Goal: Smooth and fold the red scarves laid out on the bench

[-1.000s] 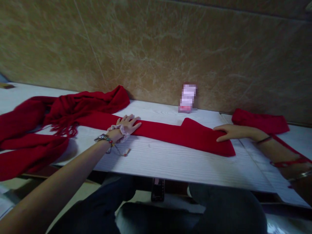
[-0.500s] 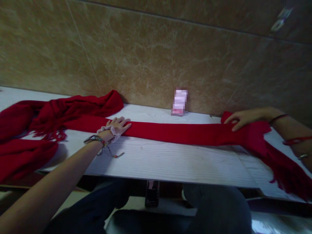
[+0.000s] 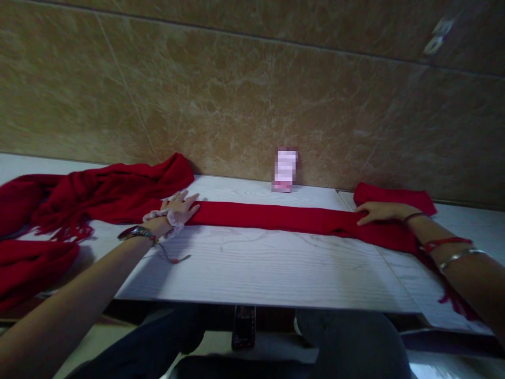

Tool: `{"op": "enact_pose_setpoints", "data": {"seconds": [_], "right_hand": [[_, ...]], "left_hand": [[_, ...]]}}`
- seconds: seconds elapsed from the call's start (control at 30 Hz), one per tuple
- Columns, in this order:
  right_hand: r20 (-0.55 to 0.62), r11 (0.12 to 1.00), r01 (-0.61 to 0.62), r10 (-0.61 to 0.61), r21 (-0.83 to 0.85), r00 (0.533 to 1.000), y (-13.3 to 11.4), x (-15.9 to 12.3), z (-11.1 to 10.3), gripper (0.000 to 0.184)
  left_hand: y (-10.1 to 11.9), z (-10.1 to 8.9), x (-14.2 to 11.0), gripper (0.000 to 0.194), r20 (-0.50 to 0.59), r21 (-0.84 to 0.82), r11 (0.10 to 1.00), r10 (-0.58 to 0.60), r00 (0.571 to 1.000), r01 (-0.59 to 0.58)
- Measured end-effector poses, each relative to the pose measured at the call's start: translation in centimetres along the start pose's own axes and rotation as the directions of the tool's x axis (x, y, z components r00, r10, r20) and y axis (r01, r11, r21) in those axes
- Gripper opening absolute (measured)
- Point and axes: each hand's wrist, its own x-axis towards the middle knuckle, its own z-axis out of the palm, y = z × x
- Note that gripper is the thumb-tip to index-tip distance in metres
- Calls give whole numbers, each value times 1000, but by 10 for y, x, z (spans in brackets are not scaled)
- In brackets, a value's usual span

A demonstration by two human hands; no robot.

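A long red scarf (image 3: 276, 218) lies stretched flat across the white table (image 3: 260, 268), running left to right. My left hand (image 3: 179, 204) rests flat on it near its left part, fingers spread, with bracelets and a scrunchie on the wrist. My right hand (image 3: 376, 211) lies on the scarf's right part, fingers extended and pressing down. Past my right wrist the scarf's fringed end (image 3: 450, 295) hangs over the table's right side.
More bunched red scarves (image 3: 94, 192) lie at the left, one (image 3: 27, 266) drooping off the table edge. A folded red piece (image 3: 394, 196) sits at the right by the wall. A small blurred pink object (image 3: 285, 169) stands against the marble wall. A dark phone (image 3: 243, 326) is below the table near my knees.
My right hand unfolded the scarf's doubled end out to the right, then slid back left along it. The scarf now lies flat and straight. My left hand stayed pressed in place.
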Motion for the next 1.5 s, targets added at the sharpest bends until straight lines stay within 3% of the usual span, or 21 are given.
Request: {"op": "enact_pose_setpoints", "data": {"seconds": [0.07,0.13,0.23,0.3,0.4,0.47,0.53,0.67,0.77,0.83,0.9,0.97,1.07,1.17,1.27,1.4,1.5], "right_hand": [[-50,999,14,-16,-39,999,6,1,-4,32],[-178,996,10,-27,-93,984,10,3,-16,24],[-370,987,-78,21,-139,929,12,2,-42,17],[-471,968,-190,92,-165,878,6,-4,-60,13],[-600,881,-385,155,-275,785,-26,-18,-76,11],[-500,864,-344,129,-367,856,-65,-26,-73,12],[-331,894,-142,-6,-424,944,-113,-29,-57,17],[-170,908,75,-157,-412,973,-199,-23,-7,21],[32,958,242,-240,-155,970,-226,-11,12,39],[31,967,255,-256,33,966,-220,-2,12,47],[-195,947,316,-300,58,934,-200,10,11,38],[-441,905,414,-413,-98,797,-174,23,14,29],[-411,814,498,-581,-298,703,-144,43,31,32],[-324,744,546,-663,-386,675,-136,58,48,28],[-295,715,557,-689,-422,661,-139,66,53,27],[-307,707,467,-675,-532,672,-141,73,51,34],[-394,768,373,-604,-521,693,-139,80,47,39]], "left_hand": [[33,-5,-1,49,16,41,996,73,997,-74],[70,-5,-2,49,67,11,967,252,965,-253],[115,0,-3,48,194,-82,837,546,815,-541],[133,4,-1,47,223,-100,797,602,767,-596],[146,8,6,45,234,-68,816,573,786,-574],[149,10,11,45,235,-39,831,547,803,-555],[152,12,17,46,227,-15,842,528,819,-539],[156,15,19,44,204,6,866,488,849,-499],[157,15,14,45,173,14,877,471,865,-480],[155,14,10,46,162,19,878,469,868,-478],[152,13,6,48,152,21,876,473,868,-481],[146,13,4,49,139,25,884,459,878,-466],[136,13,3,48,134,33,929,363,922,-370],[131,11,3,49,169,31,955,285,944,-294],[132,8,1,50,186,24,953,292,938,-301],[137,4,2,50,208,24,953,291,934,-302],[140,5,6,50,227,31,953,286,931,-301]]}}
